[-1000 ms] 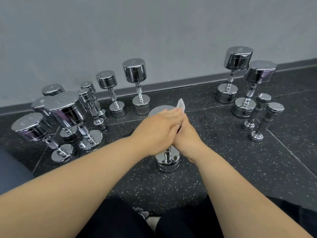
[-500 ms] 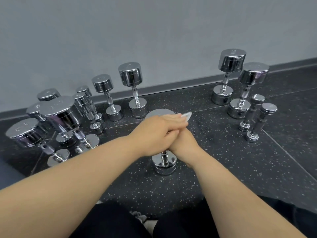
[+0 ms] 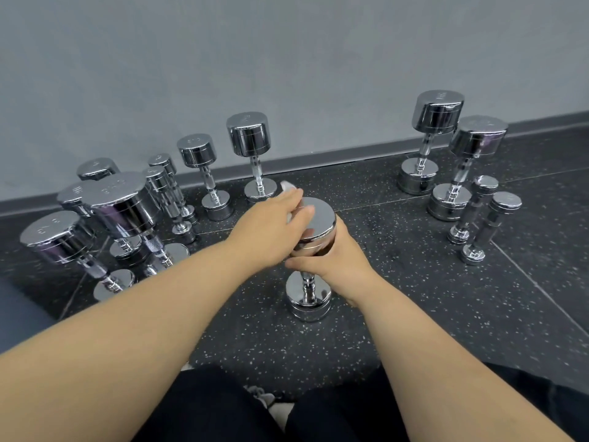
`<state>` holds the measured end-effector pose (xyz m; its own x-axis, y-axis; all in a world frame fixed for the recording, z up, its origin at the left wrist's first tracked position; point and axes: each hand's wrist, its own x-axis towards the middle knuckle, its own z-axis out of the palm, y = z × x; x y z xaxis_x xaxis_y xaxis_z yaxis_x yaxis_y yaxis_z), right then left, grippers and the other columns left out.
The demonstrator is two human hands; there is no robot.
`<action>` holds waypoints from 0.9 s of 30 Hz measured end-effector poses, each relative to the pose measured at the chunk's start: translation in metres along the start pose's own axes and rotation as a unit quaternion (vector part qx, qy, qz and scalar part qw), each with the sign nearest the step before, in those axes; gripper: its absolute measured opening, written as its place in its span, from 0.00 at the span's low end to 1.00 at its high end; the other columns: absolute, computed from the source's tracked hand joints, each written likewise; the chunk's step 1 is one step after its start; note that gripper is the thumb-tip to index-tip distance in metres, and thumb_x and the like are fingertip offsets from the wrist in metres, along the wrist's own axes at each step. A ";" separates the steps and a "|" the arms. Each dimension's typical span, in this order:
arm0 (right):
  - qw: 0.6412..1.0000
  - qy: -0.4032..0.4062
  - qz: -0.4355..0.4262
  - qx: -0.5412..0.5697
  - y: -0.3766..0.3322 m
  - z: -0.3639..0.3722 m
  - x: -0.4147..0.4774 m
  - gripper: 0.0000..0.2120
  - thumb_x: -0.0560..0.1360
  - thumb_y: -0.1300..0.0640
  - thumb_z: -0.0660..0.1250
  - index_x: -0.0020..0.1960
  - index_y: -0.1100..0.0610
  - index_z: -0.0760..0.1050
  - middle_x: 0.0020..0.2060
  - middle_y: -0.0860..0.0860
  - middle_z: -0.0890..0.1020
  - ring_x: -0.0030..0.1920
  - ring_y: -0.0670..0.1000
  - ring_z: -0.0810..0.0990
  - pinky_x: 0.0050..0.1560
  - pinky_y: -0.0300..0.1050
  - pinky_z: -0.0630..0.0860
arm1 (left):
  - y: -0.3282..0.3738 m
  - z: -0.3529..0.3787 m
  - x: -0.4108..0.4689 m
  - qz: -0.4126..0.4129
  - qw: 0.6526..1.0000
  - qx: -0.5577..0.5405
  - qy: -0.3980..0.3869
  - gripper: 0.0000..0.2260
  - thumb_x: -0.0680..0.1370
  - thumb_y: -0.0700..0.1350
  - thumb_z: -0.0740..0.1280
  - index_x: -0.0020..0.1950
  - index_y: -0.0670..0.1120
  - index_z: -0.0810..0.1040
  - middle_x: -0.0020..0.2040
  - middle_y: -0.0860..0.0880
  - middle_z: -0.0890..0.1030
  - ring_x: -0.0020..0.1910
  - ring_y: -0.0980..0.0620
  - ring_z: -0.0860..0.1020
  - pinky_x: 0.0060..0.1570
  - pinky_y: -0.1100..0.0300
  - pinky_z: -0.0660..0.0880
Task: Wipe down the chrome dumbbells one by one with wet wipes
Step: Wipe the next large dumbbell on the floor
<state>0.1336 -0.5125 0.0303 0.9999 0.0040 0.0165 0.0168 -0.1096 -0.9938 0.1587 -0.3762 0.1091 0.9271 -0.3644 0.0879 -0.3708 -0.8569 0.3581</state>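
Upright dumbbell (image 3: 320, 218) is steadied on the floor (image 3: 414, 314). Right hand (image 3: 342, 260) is curled under its top head. Wet wipe (image 3: 287, 187) is pinched in left hand (image 3: 271, 229) at that head's rim. Handle and lower head are judged unwiped. Other dumbbells (image 3: 124, 205) are stood beyond both hands, state untellable.

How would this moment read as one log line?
left hand: holds wipe on dumbbell top | right hand: grips dumbbell | dumbbell: upright on floor
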 end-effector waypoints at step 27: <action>0.999 0.000 0.011 -0.034 0.004 0.000 0.005 0.47 0.55 0.53 0.85 0.69 0.45 0.66 0.55 0.41 0.83 0.57 0.42 0.81 0.61 0.48 0.77 | 0.011 -0.004 0.015 -0.028 0.996 0.038 0.070 0.12 0.82 0.42 0.58 0.51 0.48 0.81 0.39 0.51 0.76 0.39 0.48 0.73 0.36 0.56 0.66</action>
<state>0.1384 -0.5129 0.0269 1.0000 0.0016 -0.0053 -0.0049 -0.1760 -0.9844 0.1684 -0.3897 0.1176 0.9431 -0.2652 0.2006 -0.3162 -0.9019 0.2945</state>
